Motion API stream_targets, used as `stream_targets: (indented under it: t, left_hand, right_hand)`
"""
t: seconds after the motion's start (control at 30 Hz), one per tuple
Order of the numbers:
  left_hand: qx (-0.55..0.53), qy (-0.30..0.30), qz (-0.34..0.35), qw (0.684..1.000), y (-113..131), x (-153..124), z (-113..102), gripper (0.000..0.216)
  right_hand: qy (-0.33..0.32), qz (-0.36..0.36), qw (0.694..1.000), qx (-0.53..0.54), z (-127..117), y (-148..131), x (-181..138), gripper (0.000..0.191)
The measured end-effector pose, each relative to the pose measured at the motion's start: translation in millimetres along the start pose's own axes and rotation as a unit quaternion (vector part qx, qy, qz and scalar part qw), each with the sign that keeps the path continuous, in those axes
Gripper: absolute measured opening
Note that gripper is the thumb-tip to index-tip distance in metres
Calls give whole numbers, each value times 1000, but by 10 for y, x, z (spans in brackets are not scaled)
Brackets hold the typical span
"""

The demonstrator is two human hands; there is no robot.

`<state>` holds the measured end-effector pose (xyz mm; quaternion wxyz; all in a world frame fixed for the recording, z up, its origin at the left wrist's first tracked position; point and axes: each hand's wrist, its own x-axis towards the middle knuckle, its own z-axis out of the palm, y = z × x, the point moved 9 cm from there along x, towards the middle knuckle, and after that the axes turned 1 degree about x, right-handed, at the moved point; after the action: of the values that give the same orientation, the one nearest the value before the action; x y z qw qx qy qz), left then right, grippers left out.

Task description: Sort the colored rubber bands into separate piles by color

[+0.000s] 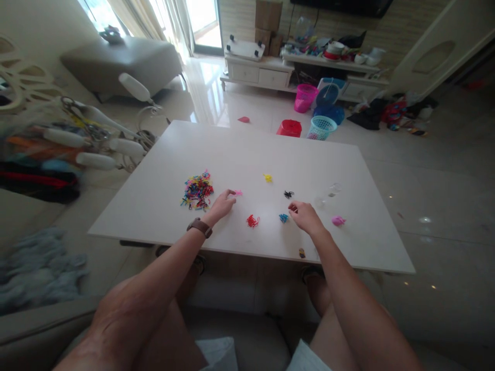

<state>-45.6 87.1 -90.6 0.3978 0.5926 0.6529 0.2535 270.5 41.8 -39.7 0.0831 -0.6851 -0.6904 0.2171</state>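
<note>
A mixed heap of small colourful bands (198,190), which look like rubber hair ties, lies on the left half of the white table. My left hand (223,205), with a brown watch on its wrist, reaches over the table beside a small pink pile (238,193); its thumb and forefinger are apart. My right hand (303,215) hovers just right of a blue pile (283,218), fingers curled together, and whatever they may pinch is too small to make out. Separate piles of red bands (252,221), black bands (288,194) and yellow bands (268,178) lie around the hands.
On the right of the white table (232,144) are a clear container (334,189), a pink-purple bundle (338,220) and, near the front edge, a small yellow-brown figure (302,253). Beyond the far edge stand a red stool (290,128) and a light-blue basket (322,127).
</note>
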Motion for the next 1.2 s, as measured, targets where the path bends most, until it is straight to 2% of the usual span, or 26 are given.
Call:
stream_targets:
  t: [0.17, 0.27, 0.43, 0.53, 0.63, 0.83, 1.07, 1.2]
  left_hand:
    - [56, -37, 19, 998, 87, -222, -135, 31]
    - [121, -28, 17, 992, 37, -301, -396, 25]
    - [223, 57, -52, 972, -374, -248, -1146, 18]
    - [255, 71, -79, 961, -644, -216, -1351, 19]
    - [230, 55, -52, 970, -770, -213, -1256, 25]
    - [219, 50, 49, 973, -670, -221, -957, 26]
    - [282, 38, 45, 958, -582, -228, -942, 15]
    - [283, 33, 45, 958, -561, -223, -967, 13]
  right_hand:
    - [10, -11, 1000, 9, -95, -175, -1, 17]
    - [-6, -23, 1000, 17, -60, -311, -6, 16]
    - [-22, -38, 999, 11, -28, -478, -11, 17]
    - [-29, -44, 999, 5, -7, -537, 0, 18]
    - [-41, -45, 998, 3, 31, -561, 10, 18]
    - [-60, -54, 997, 1, 84, -603, -10, 18]
    - [-73, -57, 996, -2, 107, -650, -58, 18]
    - [-80, -61, 995, 0, 116, -653, -82, 18]
